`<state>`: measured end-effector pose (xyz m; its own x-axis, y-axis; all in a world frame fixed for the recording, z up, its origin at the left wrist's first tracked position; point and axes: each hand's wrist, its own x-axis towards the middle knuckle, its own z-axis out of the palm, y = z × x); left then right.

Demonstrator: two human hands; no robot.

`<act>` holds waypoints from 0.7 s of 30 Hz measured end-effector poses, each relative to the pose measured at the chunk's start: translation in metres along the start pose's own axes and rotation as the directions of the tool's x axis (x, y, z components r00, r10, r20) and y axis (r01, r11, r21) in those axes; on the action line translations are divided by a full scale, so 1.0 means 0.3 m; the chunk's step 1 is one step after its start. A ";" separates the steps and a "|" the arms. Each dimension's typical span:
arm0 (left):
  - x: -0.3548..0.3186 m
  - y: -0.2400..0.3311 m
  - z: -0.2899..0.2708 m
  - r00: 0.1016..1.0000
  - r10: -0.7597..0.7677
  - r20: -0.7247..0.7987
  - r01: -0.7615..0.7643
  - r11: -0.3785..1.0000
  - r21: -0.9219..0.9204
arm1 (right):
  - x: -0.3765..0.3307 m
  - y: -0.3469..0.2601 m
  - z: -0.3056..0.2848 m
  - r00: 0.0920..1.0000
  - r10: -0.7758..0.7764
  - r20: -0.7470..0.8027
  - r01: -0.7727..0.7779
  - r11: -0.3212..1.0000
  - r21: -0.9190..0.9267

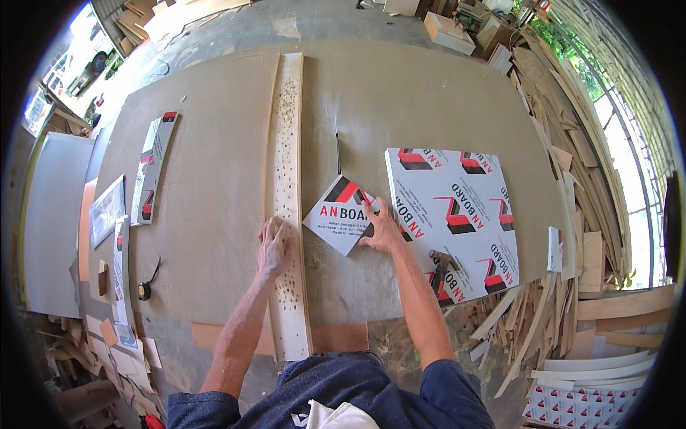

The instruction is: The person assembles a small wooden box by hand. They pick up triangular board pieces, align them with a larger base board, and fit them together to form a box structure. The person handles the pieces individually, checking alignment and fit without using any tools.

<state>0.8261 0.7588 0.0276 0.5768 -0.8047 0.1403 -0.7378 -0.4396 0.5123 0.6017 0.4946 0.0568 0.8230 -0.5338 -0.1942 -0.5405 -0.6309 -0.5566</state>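
Resting across the long white strip's (289, 164) left edge, your left hand (275, 247) has its fingers bent and close together, though I can't tell if they're actually gripping or just lying there. Your right hand (384, 230) is on the right-hand corner of the small square printed board (332, 223), thumb and forefinger spread apart over it; can't tell how firm that hold is. That square sits cornerwise on the brown worktable (207, 143), its left corner just beside the strip's right edge, so you've got hardly any room on that side. On the other side, the big printed panel (457, 207) has its left edge right by your fingers, so it's pretty snug there too. More tabletop opens up past the square's top corner, except for the thin dark rod (339, 154) pointing away from you. Your hammer (439, 270) lies on the panel's near part, close to your right forearm. Way roomier to your left: a wide stretch of tabletop runs from the strip to the tape measure (145, 289) and the narrow printed offcut (157, 164), both well apart from your left hand.
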 end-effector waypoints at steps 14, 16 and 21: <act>-0.181 -0.084 -0.007 0.956 -0.290 -0.046 0.291 0.957 0.010 | -0.711 -0.002 0.013 0.496 0.618 -0.610 -0.762 0.647 0.036; -0.207 -0.023 -0.027 0.935 -0.354 0.017 0.354 0.935 -0.007 | -0.741 -0.001 0.032 0.446 0.702 -0.555 -0.841 0.542 0.010; -0.232 0.000 -0.069 0.934 -0.349 0.075 0.352 0.935 -0.045 | -0.705 -0.017 0.031 0.417 0.806 -0.420 -0.861 0.499 0.102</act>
<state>0.7933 0.8231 0.0354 0.7699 -0.6285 -0.1107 -0.4706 -0.6764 0.5666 0.4321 0.6159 0.0932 -0.1653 -0.9676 -0.1907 -0.9603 0.2020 -0.1926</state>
